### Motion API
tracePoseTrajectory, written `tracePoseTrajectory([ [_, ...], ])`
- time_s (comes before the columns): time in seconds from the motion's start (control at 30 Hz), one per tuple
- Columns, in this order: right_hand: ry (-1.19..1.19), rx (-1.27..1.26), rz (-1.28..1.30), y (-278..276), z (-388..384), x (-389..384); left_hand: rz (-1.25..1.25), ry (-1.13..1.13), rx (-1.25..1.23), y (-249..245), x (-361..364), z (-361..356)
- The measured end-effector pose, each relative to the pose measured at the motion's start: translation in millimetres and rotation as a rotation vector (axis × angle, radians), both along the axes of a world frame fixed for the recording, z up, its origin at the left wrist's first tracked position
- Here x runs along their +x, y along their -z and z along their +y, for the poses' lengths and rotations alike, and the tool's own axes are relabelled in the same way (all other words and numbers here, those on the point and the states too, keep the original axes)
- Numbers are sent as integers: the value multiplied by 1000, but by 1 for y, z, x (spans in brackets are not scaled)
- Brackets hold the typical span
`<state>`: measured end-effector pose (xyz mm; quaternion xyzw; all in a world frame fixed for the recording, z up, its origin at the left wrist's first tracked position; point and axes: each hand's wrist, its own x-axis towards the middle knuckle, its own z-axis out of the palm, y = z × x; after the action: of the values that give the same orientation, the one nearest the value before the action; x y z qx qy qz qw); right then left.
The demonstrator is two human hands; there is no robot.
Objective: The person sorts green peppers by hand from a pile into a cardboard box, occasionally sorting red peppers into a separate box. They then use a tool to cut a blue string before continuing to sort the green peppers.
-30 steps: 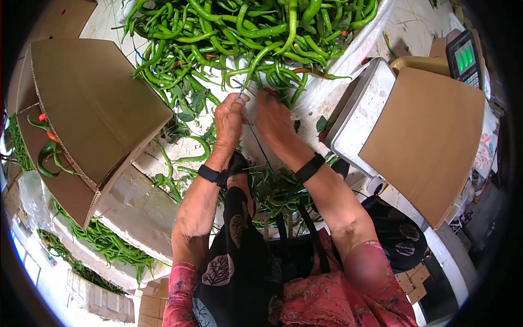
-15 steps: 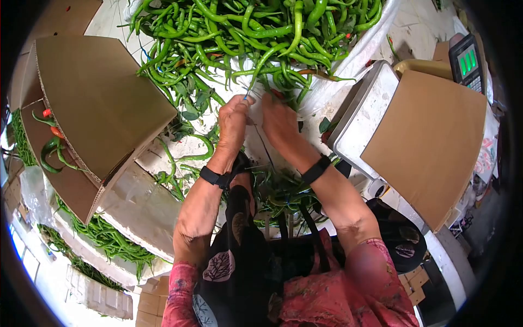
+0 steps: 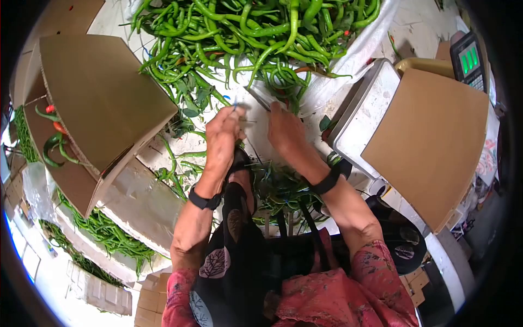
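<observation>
My left hand is closed in a pinch on a thin strand with a blue bit at the fingertips. A dark cord hangs just below and right of it. My right hand is closed around a slim grey metal blade, which points up and left; its handle is hidden in the fist. Beyond both hands lies a large heap of long green chili peppers on white sheeting. Leafy scraps and peppers lie below, between my legs.
A cardboard box stands at left, with white foam boxes beside it and more green peppers. To the right are a scale platform, a cardboard sheet and a lit scale display.
My hands have moved apart. The left has dropped down and left; the right has shifted slightly right and down, and the metal blade now shows between them.
</observation>
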<state>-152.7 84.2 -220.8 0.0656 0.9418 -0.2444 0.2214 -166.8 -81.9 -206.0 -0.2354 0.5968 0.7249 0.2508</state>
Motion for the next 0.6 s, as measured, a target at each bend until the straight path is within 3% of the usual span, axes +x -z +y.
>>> tracePoseTrajectory([
  [0.03, -32, 3, -20, -1, 3, 8, 9, -12, -7, -11, 0, -8],
  [0.1, -54, -6, -43, 8, 15, 26, 82, -259, 75, -42, -2, -24],
  [0.17, 156, -472, -198, 21, 39, 50, 250, -275, 149, -86, -7, -48],
  [0.23, 305, -567, -251, 12, 42, 66, 435, -307, 190, -135, -15, -63],
  [0.3, 547, -972, -528, -4, 41, 68, 550, -252, 330, -184, -18, -72],
  [0.37, 493, -1026, -478, -27, 28, 72, 673, -202, 285, -221, -12, -83],
  [0.43, 438, -1002, -319, -50, 21, 79, 782, -161, 139, -255, 0, -102],
  [0.5, 436, -949, -276, -47, 33, 90, 747, -269, -106, -290, 21, -136],
  [0.6, 485, -964, -256, -44, 52, 109, 675, -295, -616, -327, 69, -229],
])
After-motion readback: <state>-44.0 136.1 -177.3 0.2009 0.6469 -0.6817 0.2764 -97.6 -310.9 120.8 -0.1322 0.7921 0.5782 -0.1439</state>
